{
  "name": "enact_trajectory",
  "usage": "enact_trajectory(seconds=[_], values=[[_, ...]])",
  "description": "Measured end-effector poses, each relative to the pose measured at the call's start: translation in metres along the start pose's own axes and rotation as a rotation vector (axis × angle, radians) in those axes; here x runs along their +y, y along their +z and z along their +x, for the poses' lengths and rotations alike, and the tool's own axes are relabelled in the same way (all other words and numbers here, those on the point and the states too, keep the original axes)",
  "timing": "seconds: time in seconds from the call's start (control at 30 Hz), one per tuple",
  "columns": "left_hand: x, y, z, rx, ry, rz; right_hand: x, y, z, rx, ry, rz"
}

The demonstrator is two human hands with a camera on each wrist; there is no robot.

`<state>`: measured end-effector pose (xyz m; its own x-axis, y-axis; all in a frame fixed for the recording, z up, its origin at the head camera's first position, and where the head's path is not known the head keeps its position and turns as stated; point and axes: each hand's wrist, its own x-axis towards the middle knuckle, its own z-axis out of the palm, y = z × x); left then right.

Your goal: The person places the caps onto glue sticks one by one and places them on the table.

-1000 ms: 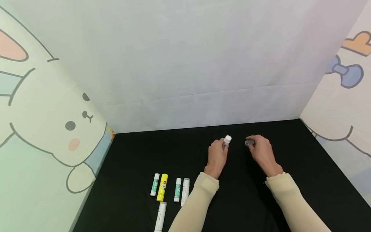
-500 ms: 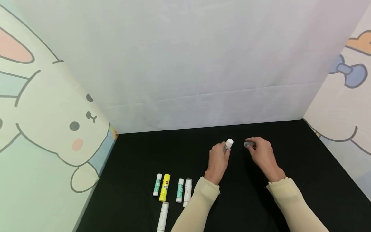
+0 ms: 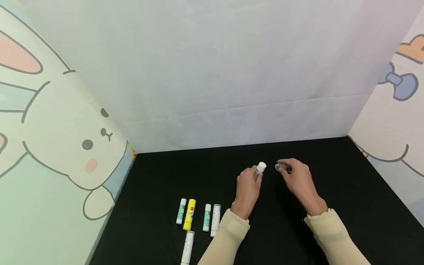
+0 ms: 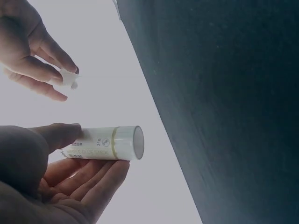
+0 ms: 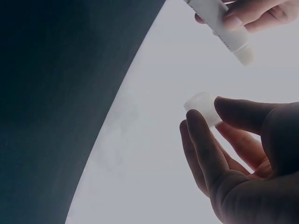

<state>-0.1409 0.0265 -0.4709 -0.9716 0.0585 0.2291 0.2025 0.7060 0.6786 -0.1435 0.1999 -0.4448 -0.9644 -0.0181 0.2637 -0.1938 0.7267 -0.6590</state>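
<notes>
My left hand [image 3: 246, 191] holds a white glue stick [image 4: 93, 144] above the black table, thumb on one side and fingers on the other. In the right wrist view, the bare glue tip [image 5: 245, 56] of that stick shows without a cap. Between thumb and fingertips, my right hand [image 3: 299, 180] pinches a small ribbed translucent cap [image 5: 202, 107]. A short gap separates the cap from the glue stick, with the cap to the stick's right in the head view.
On the black table [image 3: 159, 173] lie two small green-and-white glue sticks [image 3: 181, 211] [image 3: 207, 218], a yellow glue stick [image 3: 189, 215], and two larger white glue sticks [image 3: 215, 220] [image 3: 187, 247]. A pale curtain wall [image 3: 232, 73] stands behind; printed panels flank both sides.
My right hand has shifted a little left with the cap, narrowing the gap to the glue stick. My left hand keeps its hold, nearly still. The head view has turned slightly left.
</notes>
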Motion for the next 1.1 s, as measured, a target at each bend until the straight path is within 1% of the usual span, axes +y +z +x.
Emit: enact_trajectory(seconds=[0.13,0.3,0.47,0.6,0.8,0.93,1.1], values=[[0.001,-0.005,-0.005,0.018,0.005,0.001,-0.005,-0.001,-0.006,0.006,-0.007,0.018],[0.001,-0.009,-0.010,0.020,0.006,-0.005,-0.011,-0.001,-0.013,0.011,-0.008,0.044],[0.001,-0.015,-0.015,0.033,0.007,0.017,-0.016,0.000,-0.018,0.026,-0.022,0.058],[0.000,-0.018,-0.018,0.046,0.004,0.013,-0.021,0.001,-0.022,0.037,-0.019,0.074],[-0.001,-0.021,-0.022,0.039,-0.012,-0.003,-0.029,0.002,-0.027,0.031,-0.013,0.092],[-0.002,-0.022,-0.024,0.040,-0.027,0.005,-0.033,0.003,-0.031,0.032,-0.004,0.101],[-0.003,-0.026,-0.027,0.046,-0.020,0.007,-0.039,0.004,-0.034,0.039,-0.012,0.121]])
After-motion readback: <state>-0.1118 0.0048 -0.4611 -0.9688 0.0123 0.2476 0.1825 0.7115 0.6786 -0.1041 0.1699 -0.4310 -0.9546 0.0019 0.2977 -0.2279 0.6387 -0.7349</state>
